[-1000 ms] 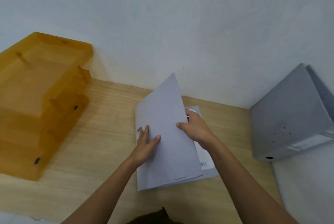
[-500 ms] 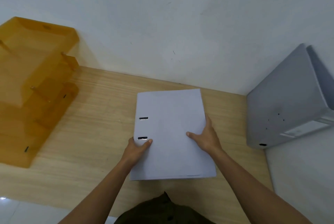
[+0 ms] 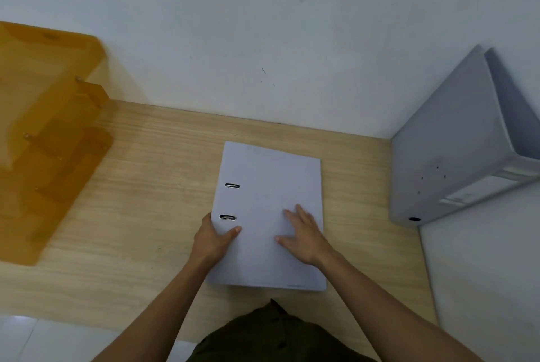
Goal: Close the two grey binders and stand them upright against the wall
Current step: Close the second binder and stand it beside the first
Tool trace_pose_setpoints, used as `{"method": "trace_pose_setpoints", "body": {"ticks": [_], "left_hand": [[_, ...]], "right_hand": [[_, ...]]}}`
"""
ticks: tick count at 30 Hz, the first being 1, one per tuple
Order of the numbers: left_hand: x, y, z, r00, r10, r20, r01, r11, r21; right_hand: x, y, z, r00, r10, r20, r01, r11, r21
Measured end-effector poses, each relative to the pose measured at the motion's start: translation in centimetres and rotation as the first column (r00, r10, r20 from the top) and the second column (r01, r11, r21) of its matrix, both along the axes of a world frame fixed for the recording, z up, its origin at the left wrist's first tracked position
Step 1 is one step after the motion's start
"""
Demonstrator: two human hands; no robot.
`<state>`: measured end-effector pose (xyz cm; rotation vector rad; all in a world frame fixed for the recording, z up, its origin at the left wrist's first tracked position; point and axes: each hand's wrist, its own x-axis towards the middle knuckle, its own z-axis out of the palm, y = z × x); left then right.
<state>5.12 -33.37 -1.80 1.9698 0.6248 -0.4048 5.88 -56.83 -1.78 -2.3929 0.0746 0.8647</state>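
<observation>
A grey binder (image 3: 271, 186) lies flat and closed on the wooden table (image 3: 140, 209), two metal slots near its left edge. My left hand (image 3: 214, 240) grips the binder's left spine edge, thumb on the cover. My right hand (image 3: 306, 236) rests flat on the cover with the fingers spread. A second grey binder (image 3: 447, 154) stands closed and leaning in the right corner against the wall (image 3: 263, 25), spine toward me.
An amber plastic stacked letter tray (image 3: 49, 133) stands at the left of the table. A white side panel (image 3: 482, 274) borders the table on the right. The table's front edge runs just before my body.
The binder's cover came down from half raised to fully closed. My right hand moved from the cover's right edge onto the top of the cover.
</observation>
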Motion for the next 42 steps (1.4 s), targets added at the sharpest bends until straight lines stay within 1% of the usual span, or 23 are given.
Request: {"method": "trace_pose_setpoints", "body": {"ticks": [2,6,7,8,9,11,12,13,15,16,19,20,22,24,28,30,32,37,39,42], "left_hand": [[-0.2,-0.5,-0.2,1.000,0.001,0.004,-0.001,1.000,0.015],[-0.2,-0.7,-0.2,0.999,0.023,-0.023,-0.023,1.000,0.002],[0.0,-0.5,-0.2,0.997,0.059,-0.043,-0.060,0.998,-0.026],[0.2,-0.3,0.0,0.991,0.115,-0.069,-0.121,0.989,-0.088],[0.2,-0.2,0.2,0.979,0.175,-0.108,-0.193,0.963,-0.186],[-0.2,-0.4,1.0,0.947,0.224,-0.231,-0.299,0.877,-0.376],[-0.4,-0.8,1.2,0.937,0.214,-0.275,-0.325,0.822,-0.467],[-0.5,-1.4,1.3,0.934,0.195,-0.298,-0.338,0.747,-0.572],[-0.3,-2.7,2.0,0.948,0.130,-0.292,-0.312,0.575,-0.757],[-0.1,-3.6,2.6,0.959,0.090,-0.270,-0.276,0.522,-0.807],[0.6,-5.7,4.7,0.980,0.002,-0.197,-0.176,0.453,-0.874],[0.9,-6.2,5.4,0.983,-0.020,-0.181,-0.154,0.441,-0.884],[1.3,-7.0,6.5,0.987,-0.050,-0.151,-0.113,0.447,-0.887],[1.5,-8.1,7.7,0.988,-0.096,-0.119,-0.060,0.474,-0.879],[1.3,-9.6,9.4,0.986,-0.154,-0.070,0.022,0.522,-0.853],[1.1,-10.4,10.3,0.984,-0.175,-0.020,0.077,0.529,-0.845],[1.0,-11.2,11.3,0.979,-0.198,0.047,0.148,0.536,-0.831],[1.5,-13.2,13.2,0.940,-0.241,0.242,0.339,0.564,-0.753],[1.9,-13.8,13.7,0.899,-0.279,0.338,0.439,0.573,-0.692],[2.4,-15.1,14.1,0.813,-0.359,0.459,0.576,0.614,-0.540]], "right_hand": [[-0.5,-0.4,-0.5,0.999,-0.020,-0.040,0.021,0.999,0.028],[-0.8,-1.1,-0.7,0.996,-0.073,-0.053,0.077,0.994,0.082],[-0.7,-1.1,-0.6,0.993,-0.097,-0.067,0.104,0.989,0.107],[-0.7,-1.0,-0.4,0.988,-0.128,-0.083,0.139,0.982,0.130],[-0.7,-1.0,-0.3,0.982,-0.164,-0.095,0.177,0.973,0.147],[-0.8,-1.0,0.1,0.967,-0.234,-0.097,0.247,0.957,0.153],[-0.8,-1.1,0.3,0.960,-0.265,-0.090,0.277,0.949,0.153],[-1.0,-1.2,0.6,0.952,-0.295,-0.088,0.305,0.939,0.158],[-0.9,-1.0,1.3,0.937,-0.338,-0.089,0.349,0.920,0.179],[-0.9,-1.0,1.8,0.929,-0.359,-0.087,0.369,0.910,0.190],[-0.2,-0.8,3.4,0.912,-0.405,-0.067,0.408,0.876,0.257],[0.0,-0.7,3.9,0.906,-0.420,-0.054,0.417,0.863,0.286],[0.2,-0.4,4.7,0.892,-0.451,-0.026,0.433,0.839,0.330],[0.3,-0.6,5.3,0.865,-0.501,-0.010,0.467,0.799,0.378],[-0.1,-1.5,6.6,0.805,-0.590,-0.056,0.532,0.678,0.508],[-0.2,-1.9,7.8,0.798,-0.598,-0.079,0.534,0.639,0.553],[0.0,-2.4,9.1,0.801,-0.596,-0.058,0.499,0.612,0.613],[0.8,-3.8,13.3,0.810,-0.579,0.093,0.353,0.608,0.712],[1.0,-4.6,15.0,0.792,-0.586,0.172,0.293,0.611,0.735],[0.7,-6.2,16.8,0.740,-0.607,0.291,0.230,0.634,0.739]]}}
